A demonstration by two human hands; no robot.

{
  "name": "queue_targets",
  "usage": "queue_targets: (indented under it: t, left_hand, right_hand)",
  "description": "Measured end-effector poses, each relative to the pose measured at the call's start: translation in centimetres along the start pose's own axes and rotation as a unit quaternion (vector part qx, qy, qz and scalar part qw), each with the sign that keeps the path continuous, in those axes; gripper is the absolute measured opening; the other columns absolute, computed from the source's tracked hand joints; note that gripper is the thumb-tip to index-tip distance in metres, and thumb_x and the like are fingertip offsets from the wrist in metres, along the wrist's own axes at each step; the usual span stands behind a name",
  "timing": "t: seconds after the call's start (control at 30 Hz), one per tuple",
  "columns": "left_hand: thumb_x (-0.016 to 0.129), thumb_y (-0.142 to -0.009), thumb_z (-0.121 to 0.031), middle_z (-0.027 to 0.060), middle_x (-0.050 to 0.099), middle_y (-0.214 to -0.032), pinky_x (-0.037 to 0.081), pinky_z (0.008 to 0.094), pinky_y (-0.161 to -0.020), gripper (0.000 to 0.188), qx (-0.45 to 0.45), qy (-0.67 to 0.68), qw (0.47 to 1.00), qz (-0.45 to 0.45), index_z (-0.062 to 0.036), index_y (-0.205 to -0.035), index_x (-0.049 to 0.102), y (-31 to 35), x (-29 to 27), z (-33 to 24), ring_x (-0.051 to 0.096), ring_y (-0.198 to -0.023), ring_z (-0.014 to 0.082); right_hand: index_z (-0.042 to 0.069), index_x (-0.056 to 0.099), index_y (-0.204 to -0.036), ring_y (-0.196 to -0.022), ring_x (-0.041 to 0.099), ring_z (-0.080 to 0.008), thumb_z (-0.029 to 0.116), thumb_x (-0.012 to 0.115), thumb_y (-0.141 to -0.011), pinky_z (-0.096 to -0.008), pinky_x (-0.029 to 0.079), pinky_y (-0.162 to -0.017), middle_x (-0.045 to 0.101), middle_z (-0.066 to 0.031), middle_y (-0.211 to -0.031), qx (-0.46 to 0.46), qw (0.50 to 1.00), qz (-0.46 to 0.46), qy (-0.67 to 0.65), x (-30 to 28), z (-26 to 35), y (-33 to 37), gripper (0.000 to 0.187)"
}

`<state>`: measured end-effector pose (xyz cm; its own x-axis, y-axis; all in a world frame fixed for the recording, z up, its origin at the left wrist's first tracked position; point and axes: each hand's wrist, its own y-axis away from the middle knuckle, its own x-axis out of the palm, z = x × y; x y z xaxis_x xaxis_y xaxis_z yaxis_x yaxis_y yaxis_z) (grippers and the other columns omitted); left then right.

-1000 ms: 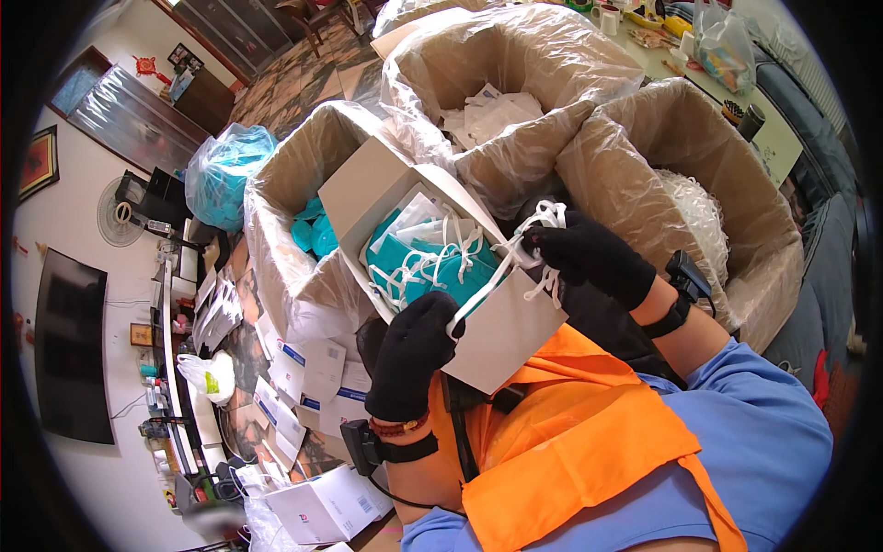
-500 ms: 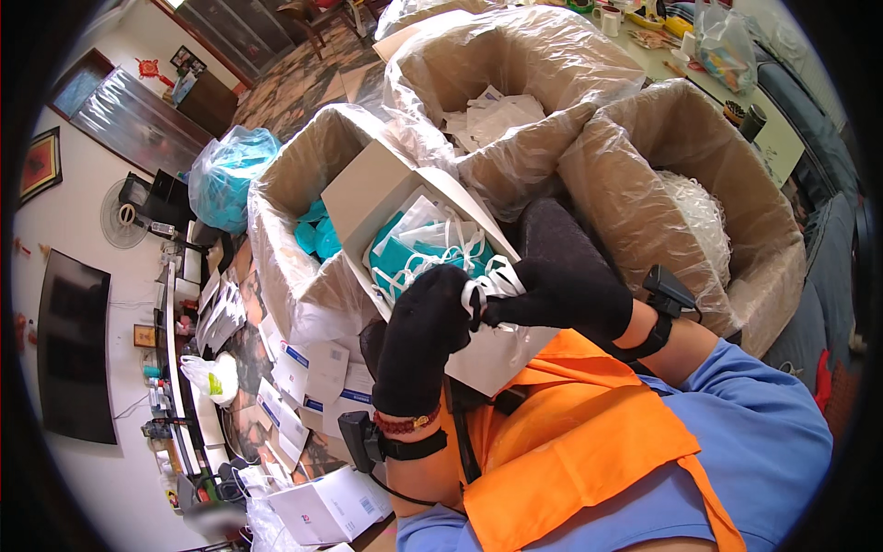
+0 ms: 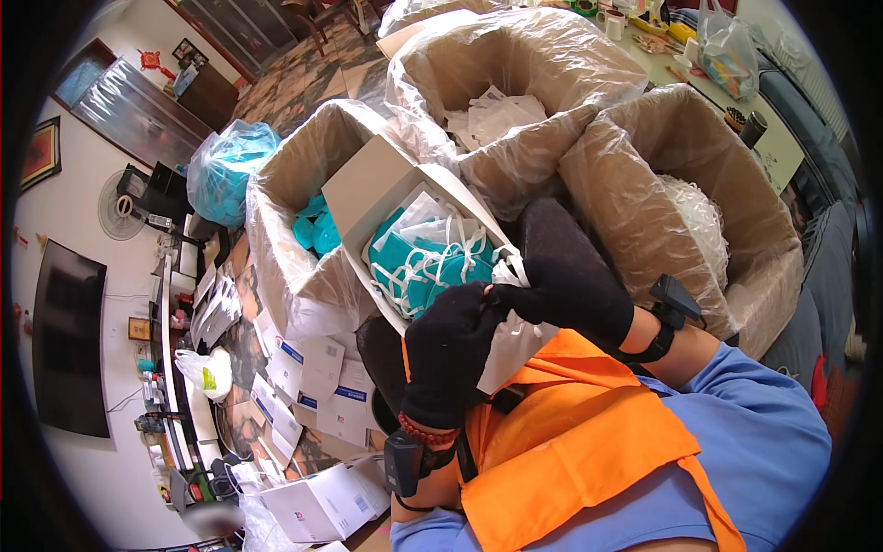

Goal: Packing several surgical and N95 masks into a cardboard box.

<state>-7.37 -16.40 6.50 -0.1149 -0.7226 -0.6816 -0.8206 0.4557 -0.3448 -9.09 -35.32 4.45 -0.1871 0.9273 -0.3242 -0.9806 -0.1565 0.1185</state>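
An opened white cardboard box [image 3: 366, 198] rests at my lap, tilted, with its flap raised at the far left. Inside lie teal face masks [image 3: 448, 274] with tangled white straps, and a few clear-white packets [image 3: 426, 216] towards the back. My right hand [image 3: 575, 293], in a black fingerless-looking glove, is closed on a bunch of white straps [image 3: 510, 270] at the box's near right corner. My left hand [image 3: 451, 348], gloved in black too, is closed with its fingertips meeting the right hand's. Whatever sits between the left fingers is hidden.
Plastic-lined cartons stand around: one with teal pieces [image 3: 318, 227] at left, one with white packets [image 3: 497, 118] ahead, one with a white stringy heap [image 3: 696, 221] at right. Flattened white boxes [image 3: 322, 368] cover the floor at left. A filled teal bag [image 3: 230, 175] stands beyond.
My left hand has moved down and slightly right, uncovering more masks in the box. The white loops that were stretched between both hands now bunch at the right hand.
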Motion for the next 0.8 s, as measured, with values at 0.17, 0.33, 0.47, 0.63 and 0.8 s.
queue_targets:
  t: [0.17,0.33,0.47,0.63,0.8]
  left_hand:
    - [0.077,-0.084,-0.019,0.0073,0.072,-0.084,0.051,0.0283,-0.065,0.020,0.004,0.009,1.000,0.013,-0.0047,-0.097,0.071,0.0,0.6,1.0,0.068,-0.071,0.0171]
    - [0.071,-0.085,-0.015,0.0142,0.068,-0.090,0.053,0.0361,-0.068,0.013,0.015,0.025,0.999,0.037,-0.0077,-0.096,0.069,0.1,0.2,1.1,0.068,-0.080,0.0324]
    - [0.070,-0.085,-0.014,0.0135,0.068,-0.090,0.053,0.0364,-0.068,0.012,-0.022,0.067,0.993,0.091,-0.0079,-0.095,0.069,0.0,0.0,1.2,0.067,-0.078,0.0331]
    - [0.073,-0.082,-0.010,0.0108,0.068,-0.084,0.053,0.0317,-0.067,0.014,-0.031,0.123,0.986,0.104,-0.0072,-0.095,0.068,0.5,-0.9,1.9,0.068,-0.074,0.0248]
    - [0.070,-0.085,-0.002,0.0050,0.068,-0.083,0.050,0.0255,-0.066,0.009,-0.110,0.208,0.964,0.124,-0.0037,-0.093,0.067,1.4,-1.2,2.1,0.064,-0.073,0.0112]
  right_hand:
    - [0.005,0.069,-0.092,-0.068,0.061,-0.0257,0.053,0.070,-0.083,-0.0353,0.045,-0.063,0.065,-0.0139,-0.079,-0.221,0.884,-0.220,0.349,-1.8,-0.4,-0.5,0.049]
    - [0.006,0.071,-0.098,-0.073,0.064,-0.0265,0.058,0.075,-0.075,-0.0341,0.048,-0.065,0.067,-0.0134,-0.082,-0.338,0.857,-0.174,0.347,-1.5,1.2,-0.6,0.056]
    - [0.004,0.070,-0.082,-0.059,0.060,-0.0134,0.063,0.074,-0.077,-0.0271,0.044,-0.053,0.065,-0.0047,-0.071,0.091,0.990,0.108,-0.025,-0.1,0.4,-0.2,0.059]
    - [0.008,0.067,-0.082,-0.058,0.057,-0.0108,0.052,0.073,-0.082,-0.0228,0.041,-0.049,0.062,-0.0021,-0.070,0.192,0.950,0.166,-0.181,1.0,-1.1,0.3,0.045]
    - [0.011,0.067,-0.090,-0.062,0.055,-0.0071,0.040,0.069,-0.090,-0.0227,0.041,-0.051,0.063,0.0009,-0.080,0.150,0.919,0.078,-0.356,1.1,0.4,2.3,0.029]
